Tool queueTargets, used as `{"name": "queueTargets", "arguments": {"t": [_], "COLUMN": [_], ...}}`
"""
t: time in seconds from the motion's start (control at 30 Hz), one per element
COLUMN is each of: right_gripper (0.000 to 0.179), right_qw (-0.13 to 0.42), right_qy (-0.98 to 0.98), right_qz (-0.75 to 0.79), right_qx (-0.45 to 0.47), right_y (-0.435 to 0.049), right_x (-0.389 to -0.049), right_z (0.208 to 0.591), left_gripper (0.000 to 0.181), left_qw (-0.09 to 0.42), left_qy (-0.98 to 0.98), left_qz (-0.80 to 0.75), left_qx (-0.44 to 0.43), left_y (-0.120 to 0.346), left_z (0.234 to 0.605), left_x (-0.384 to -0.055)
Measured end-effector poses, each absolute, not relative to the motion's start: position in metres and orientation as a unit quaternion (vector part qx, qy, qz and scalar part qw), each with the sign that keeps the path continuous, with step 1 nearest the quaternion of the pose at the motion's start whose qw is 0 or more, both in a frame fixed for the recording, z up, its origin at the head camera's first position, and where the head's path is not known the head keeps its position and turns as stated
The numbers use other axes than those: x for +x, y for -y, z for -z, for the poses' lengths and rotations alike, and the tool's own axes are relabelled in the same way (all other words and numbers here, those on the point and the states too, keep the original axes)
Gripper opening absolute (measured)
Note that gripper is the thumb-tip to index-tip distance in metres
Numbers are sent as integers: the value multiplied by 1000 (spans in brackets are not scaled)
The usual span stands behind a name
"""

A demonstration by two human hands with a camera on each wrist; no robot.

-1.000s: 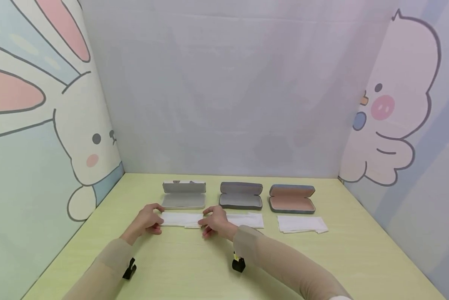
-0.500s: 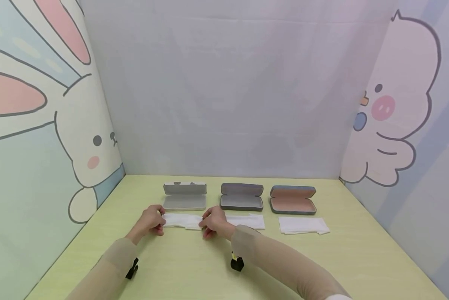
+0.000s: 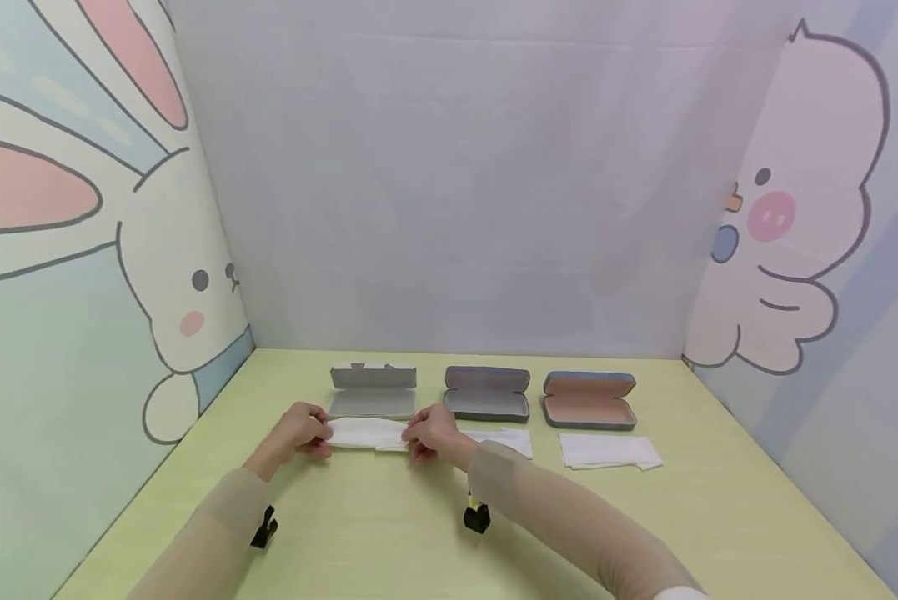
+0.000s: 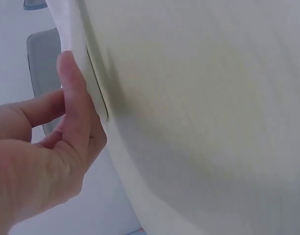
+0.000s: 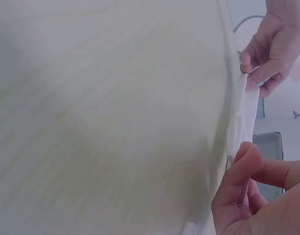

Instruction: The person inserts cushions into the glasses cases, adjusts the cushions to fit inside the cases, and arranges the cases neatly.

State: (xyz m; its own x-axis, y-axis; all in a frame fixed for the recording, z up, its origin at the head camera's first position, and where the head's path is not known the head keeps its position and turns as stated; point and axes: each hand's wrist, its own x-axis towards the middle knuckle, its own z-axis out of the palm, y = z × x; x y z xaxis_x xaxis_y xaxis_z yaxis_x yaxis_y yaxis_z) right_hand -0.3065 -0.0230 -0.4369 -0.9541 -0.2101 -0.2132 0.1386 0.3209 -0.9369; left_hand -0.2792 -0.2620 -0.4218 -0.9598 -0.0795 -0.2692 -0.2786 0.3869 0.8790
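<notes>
A folded white cloth (image 3: 368, 432) is stretched between my two hands in front of the leftmost open glasses case (image 3: 373, 403). My left hand (image 3: 298, 432) pinches its left end between thumb and fingers. At the other end, my right hand (image 3: 435, 433) pinches it the same way. The cloth's far edge overlaps the front of the case in the head view. In the right wrist view the white cloth (image 5: 243, 120) runs from one hand to the other, and its upper part bows slightly.
Two more open glasses cases, one dark grey (image 3: 487, 405) and one blue with a pink lining (image 3: 589, 410), stand to the right in the same row. Before them lie a second folded white cloth (image 3: 510, 439), partly behind my right hand, and a third folded cloth (image 3: 609, 451).
Both hands have closed their pinch on the cloth's ends. They have raised it slightly off the table and moved it toward the left case.
</notes>
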Motion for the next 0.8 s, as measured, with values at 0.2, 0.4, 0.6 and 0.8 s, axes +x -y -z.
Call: {"name": "queueTargets", "arguments": {"t": [0.2,0.4,0.6,0.8], "right_gripper": [9,6,7,9], "right_qw": [174,178,164,144], "right_qy": [-778,-769,-767,-772], "right_qz": [604,612,619,619], "right_qx": [-29,-32,-18,-7], "right_y": [17,15,19,25], "right_x": [-322,-340,-355,-360], "right_z": [427,420,414,415], "left_gripper": [22,25,25,26], "left_qw": [92,90,82,66], "left_qy": [-813,-795,-781,-779], "left_qz": [-564,-589,-607,-611], "left_qx": [-114,-117,-122,-128], "left_y": [265,266,267,263], "left_z": [412,404,402,408], "left_x": [-291,-307,-319,-325]}}
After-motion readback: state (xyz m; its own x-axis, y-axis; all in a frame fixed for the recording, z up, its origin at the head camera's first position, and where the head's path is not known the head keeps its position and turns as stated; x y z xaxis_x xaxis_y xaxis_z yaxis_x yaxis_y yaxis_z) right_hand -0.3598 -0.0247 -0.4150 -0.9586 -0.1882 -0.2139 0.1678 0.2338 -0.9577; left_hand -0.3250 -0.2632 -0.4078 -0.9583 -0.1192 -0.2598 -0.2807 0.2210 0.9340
